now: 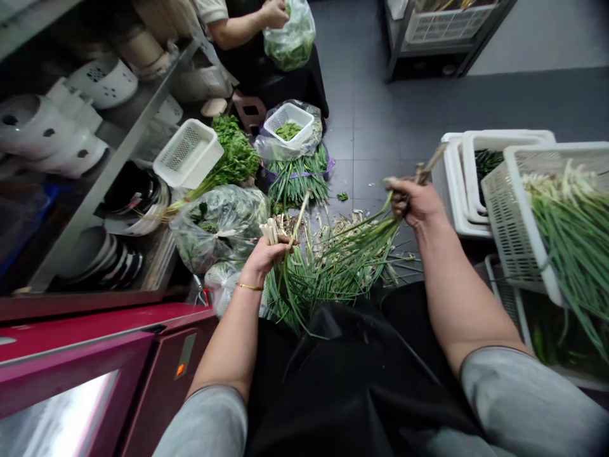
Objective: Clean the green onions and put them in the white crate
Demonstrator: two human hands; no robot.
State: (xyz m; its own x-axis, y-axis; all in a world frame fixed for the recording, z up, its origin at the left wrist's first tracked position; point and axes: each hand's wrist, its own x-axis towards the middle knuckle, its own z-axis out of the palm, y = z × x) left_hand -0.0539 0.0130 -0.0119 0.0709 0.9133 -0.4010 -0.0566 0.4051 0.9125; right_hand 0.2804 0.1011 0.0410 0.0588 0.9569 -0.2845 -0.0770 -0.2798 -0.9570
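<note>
My left hand is closed around a bunch of green onions. Their white ends point up and their green leaves hang down toward my lap. One longer pale stalk sticks up beside my thumb. Out to the right, my right hand is closed on more green onions. Brownish root ends show at its fingers, and the long leaves trail back to the left. Beneath both hands, a heap of loose green onions and pale trimmings covers the floor.
White crates at right hold more green onions. Bagged leafy greens, an upturned white basket and a small basket of green pods stand ahead left. Metal shelving lines the left. A co-worker's hand holds a bag of greens.
</note>
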